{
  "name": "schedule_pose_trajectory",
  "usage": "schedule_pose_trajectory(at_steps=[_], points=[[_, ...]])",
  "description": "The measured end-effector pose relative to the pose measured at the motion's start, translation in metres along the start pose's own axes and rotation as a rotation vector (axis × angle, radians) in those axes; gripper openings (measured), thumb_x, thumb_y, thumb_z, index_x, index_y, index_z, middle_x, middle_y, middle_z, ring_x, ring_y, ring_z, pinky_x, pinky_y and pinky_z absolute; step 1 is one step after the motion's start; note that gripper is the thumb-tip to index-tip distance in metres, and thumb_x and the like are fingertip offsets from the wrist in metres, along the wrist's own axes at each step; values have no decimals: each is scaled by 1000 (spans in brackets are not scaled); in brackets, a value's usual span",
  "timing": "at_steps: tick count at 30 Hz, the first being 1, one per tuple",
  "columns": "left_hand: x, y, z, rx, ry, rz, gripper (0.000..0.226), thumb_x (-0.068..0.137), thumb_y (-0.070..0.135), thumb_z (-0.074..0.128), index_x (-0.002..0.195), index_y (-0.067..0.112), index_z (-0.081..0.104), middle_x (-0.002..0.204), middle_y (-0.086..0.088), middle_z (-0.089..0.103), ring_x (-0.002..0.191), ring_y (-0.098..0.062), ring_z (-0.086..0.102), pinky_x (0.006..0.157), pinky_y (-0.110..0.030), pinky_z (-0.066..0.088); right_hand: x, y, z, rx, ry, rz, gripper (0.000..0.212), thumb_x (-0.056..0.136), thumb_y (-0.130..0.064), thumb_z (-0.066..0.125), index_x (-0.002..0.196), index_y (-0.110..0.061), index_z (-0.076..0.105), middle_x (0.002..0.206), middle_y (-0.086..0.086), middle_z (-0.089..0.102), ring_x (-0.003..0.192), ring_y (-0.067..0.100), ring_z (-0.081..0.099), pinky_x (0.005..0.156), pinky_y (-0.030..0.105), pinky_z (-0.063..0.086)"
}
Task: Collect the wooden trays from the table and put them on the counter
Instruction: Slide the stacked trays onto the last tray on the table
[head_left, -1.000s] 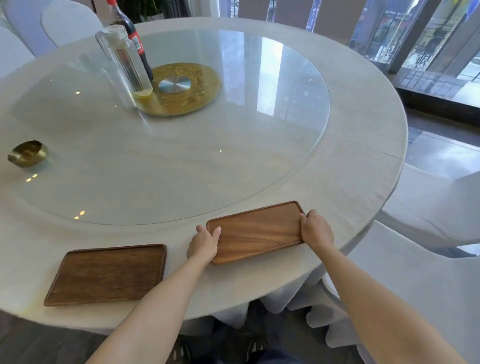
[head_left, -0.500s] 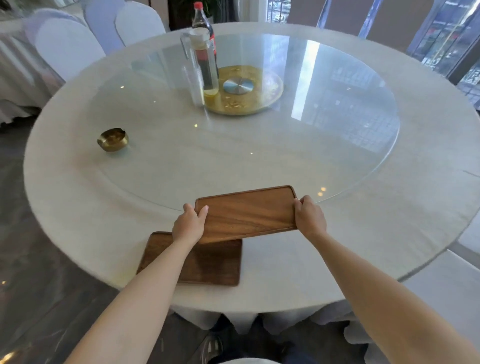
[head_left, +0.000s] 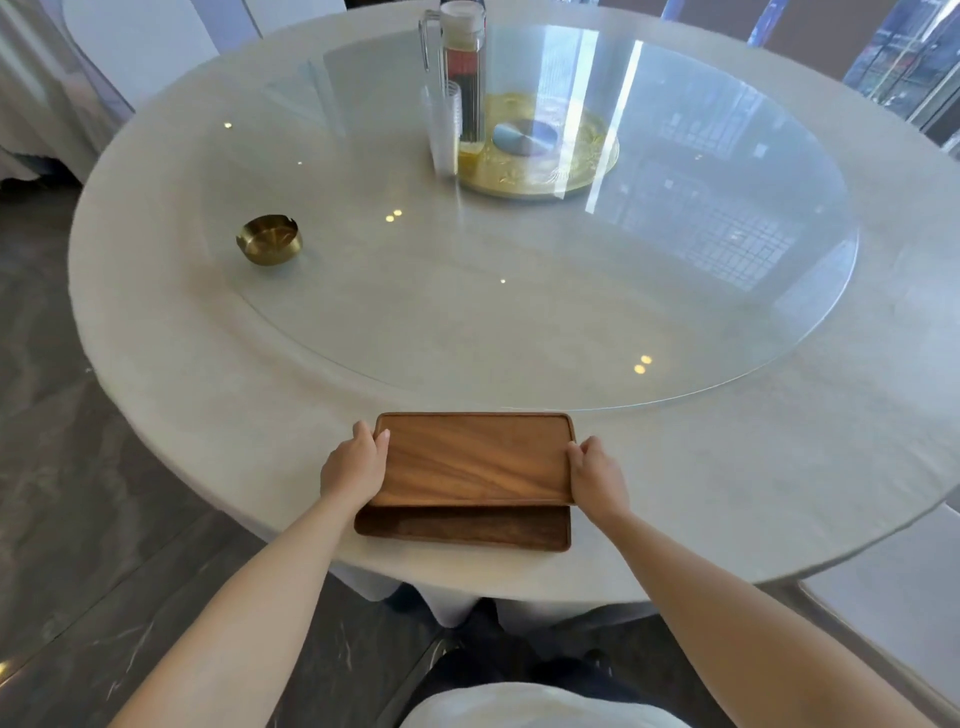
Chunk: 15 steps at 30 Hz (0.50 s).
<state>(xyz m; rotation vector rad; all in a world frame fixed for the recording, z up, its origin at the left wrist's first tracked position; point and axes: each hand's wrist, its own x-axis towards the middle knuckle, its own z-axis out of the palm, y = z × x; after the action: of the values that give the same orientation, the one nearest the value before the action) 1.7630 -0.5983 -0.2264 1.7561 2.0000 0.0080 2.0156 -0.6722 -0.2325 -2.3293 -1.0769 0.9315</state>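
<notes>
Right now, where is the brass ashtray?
In the head view, the brass ashtray sits left on the glass turntable, apart from the pitcher and trays.

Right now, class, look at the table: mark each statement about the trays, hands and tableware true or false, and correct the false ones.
1. Both hands grip the upper tray. True: the left hand and right hand hold its short ends.
2. The lower tray sits on the glass turntable. False: it lies on the tablecloth near the table edge.
3. The brass bowl sits right of the trays. False: far left.
4. The pitcher stands beside the gold centre disc. True.
</notes>
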Motion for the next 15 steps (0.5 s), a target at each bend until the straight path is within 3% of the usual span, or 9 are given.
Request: schedule_pose_trajectory(at_steps=[5,9,15], points=[[1,-15,8,40,-42,57,40,101,33,23,113,2,45,102,-18,65,88,-34,62,69,-38,47,-12,4,11,-62,20,19,28,99,-29,30,88,-6,41,88,18,57,91,38,58,70,36,37],[0,-23,12,37,-49,86,38,101,30,22,110,1,44,93,-18,65,71,-28,52,64,-38,44,-22,8,15,-107,38,33,29,100,-30,27,88,-7,41,82,12,55,77,31,52,67,37,40],[0,-31,13,44,-42,135,35,101,27,20,112,1,41,76,-12,54,67,-28,49,59,-34,38,-31,8,20,-211,62,30,30,99,-29,25,87,-7,40,79,12,54,75,32,53,65,38,41]])
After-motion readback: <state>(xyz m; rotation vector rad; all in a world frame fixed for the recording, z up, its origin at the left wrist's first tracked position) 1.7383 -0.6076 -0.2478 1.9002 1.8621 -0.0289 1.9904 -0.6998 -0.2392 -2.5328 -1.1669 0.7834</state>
